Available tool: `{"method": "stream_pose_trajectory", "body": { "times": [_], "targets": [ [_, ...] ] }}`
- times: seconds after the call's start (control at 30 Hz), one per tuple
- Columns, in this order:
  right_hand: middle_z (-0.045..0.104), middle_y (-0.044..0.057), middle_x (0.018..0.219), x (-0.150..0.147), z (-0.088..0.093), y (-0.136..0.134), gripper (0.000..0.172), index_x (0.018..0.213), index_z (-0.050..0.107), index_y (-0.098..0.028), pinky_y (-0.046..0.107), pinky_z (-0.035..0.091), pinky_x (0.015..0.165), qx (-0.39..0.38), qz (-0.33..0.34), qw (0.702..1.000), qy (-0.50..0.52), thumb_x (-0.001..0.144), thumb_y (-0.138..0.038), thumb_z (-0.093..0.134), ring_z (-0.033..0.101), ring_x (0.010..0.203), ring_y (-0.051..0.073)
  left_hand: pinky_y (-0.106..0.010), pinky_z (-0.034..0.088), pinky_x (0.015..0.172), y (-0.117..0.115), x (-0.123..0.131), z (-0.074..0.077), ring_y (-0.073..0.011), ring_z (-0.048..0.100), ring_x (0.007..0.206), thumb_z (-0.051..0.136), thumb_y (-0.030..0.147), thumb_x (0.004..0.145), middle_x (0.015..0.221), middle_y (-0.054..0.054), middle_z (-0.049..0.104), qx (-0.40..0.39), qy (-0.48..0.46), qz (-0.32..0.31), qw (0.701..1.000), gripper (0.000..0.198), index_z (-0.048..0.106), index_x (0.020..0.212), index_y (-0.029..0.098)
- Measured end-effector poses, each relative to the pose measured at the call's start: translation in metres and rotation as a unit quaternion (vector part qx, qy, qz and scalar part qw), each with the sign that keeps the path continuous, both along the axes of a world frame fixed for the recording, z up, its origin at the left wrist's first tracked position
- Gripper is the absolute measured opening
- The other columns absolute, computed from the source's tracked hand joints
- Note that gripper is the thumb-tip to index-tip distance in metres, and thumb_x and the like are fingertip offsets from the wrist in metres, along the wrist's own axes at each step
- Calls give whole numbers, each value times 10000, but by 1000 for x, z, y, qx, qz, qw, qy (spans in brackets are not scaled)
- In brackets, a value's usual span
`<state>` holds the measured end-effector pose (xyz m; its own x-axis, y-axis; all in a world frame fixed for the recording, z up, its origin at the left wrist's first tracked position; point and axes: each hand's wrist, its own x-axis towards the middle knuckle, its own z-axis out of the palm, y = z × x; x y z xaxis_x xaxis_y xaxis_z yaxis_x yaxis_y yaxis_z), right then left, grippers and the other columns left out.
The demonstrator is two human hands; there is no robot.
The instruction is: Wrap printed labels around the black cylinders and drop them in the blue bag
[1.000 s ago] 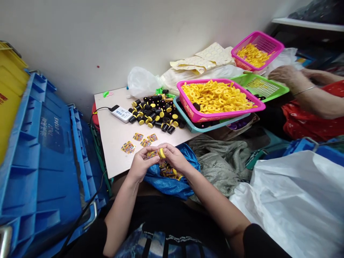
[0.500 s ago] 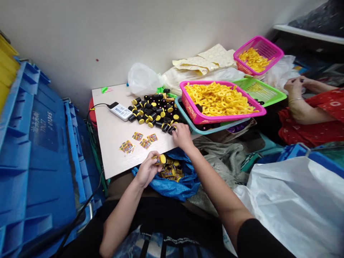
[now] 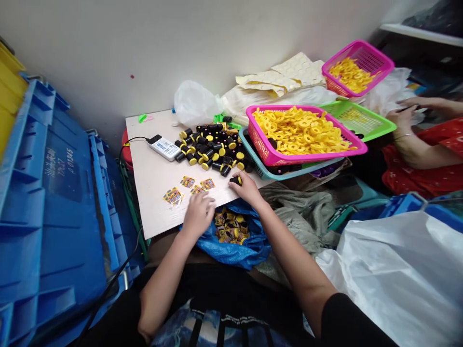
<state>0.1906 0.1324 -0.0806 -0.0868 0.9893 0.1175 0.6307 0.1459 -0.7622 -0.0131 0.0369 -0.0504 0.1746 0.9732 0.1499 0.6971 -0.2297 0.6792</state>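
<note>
Between the fingers of my right hand (image 3: 249, 190) is a small black cylinder with a yellow cap (image 3: 235, 180), just above the table's front edge. My left hand (image 3: 197, 214) reaches over the table, fingers stretched out at a colourful sticker (image 3: 197, 189), which they partly cover. More stickers (image 3: 173, 195) lie close by, some overlapping. Behind them spreads a pile of black cylinders with yellow caps (image 3: 208, 149). Below the table edge, an open blue bag (image 3: 249, 253) holds many cylinders wrapped in such stickers (image 3: 231, 229).
A pink basket (image 3: 267, 152) of yellow ring-shaped pieces rests on a teal basket (image 3: 285, 174). A white power bank (image 3: 164, 148) with a cable lies left. Blue crates (image 3: 65, 193) stand at left. Another person's hands (image 3: 401, 118) work at right, near a green basket (image 3: 388, 127).
My left hand has let go of the stickered cylinder and moved up to the stickers. My right hand has drawn a black cylinder out of the pile toward me.
</note>
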Motion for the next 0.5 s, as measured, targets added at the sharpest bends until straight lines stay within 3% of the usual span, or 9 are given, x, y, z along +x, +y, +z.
{"method": "stream_pose_trajectory", "body": {
  "times": [0.07, 0.13, 0.27, 0.33, 0.4, 0.5],
  "targets": [
    [630, 59, 932, 1, 2, -13, 322, 979, 581, -188, 360, 432, 788, -18, -14, 999, 39, 744, -406, 601, 568, 833, 220, -495, 337, 1024, 8, -9, -3, -337, 444, 1172, 613, 306, 800, 1267, -150, 551, 29, 85, 35, 995, 330, 621, 1108, 188],
    [633, 54, 897, 3, 5, -24, 358, 986, 582, -183, 343, 432, 744, -37, -23, 996, 74, 743, -446, 595, 561, 773, 208, -494, 380, 980, 7, -18, -8, -345, 478, 1128, 687, 305, 744, 1274, -145, 562, 35, 131, 15, 991, 429, 612, 1152, 198],
    [630, 45, 861, 9, 11, -39, 371, 964, 586, -185, 320, 425, 701, -42, -33, 991, 127, 718, -461, 615, 542, 717, 188, -416, 429, 946, -13, -30, -20, -269, 565, 1044, 570, 213, 838, 1132, -93, 666, 54, 99, -30, 993, 189, 682, 988, 238],
    [620, 34, 833, 9, 12, -43, 366, 953, 582, -186, 311, 418, 688, -43, -43, 986, 156, 707, -453, 627, 532, 698, 176, -391, 442, 929, -20, -34, -23, -243, 601, 992, 523, 228, 871, 1031, -81, 700, 62, 56, 18, 996, 177, 691, 923, 242],
    [600, 14, 787, 4, 13, -47, 353, 935, 574, -188, 293, 408, 664, -53, -50, 978, 196, 698, -442, 635, 517, 673, 158, -378, 460, 890, -20, -37, -21, -227, 627, 918, 525, 267, 870, 933, -73, 709, 59, 1, 114, 992, 162, 682, 886, 231],
    [553, -19, 701, -10, 18, -57, 308, 877, 563, -195, 252, 378, 577, -113, -18, 950, 291, 707, -447, 612, 472, 595, 124, -338, 499, 778, -10, -37, -8, -192, 641, 801, 578, 331, 818, 848, -53, 690, 38, -167, 250, 953, 158, 647, 857, 194]
  ]
}}
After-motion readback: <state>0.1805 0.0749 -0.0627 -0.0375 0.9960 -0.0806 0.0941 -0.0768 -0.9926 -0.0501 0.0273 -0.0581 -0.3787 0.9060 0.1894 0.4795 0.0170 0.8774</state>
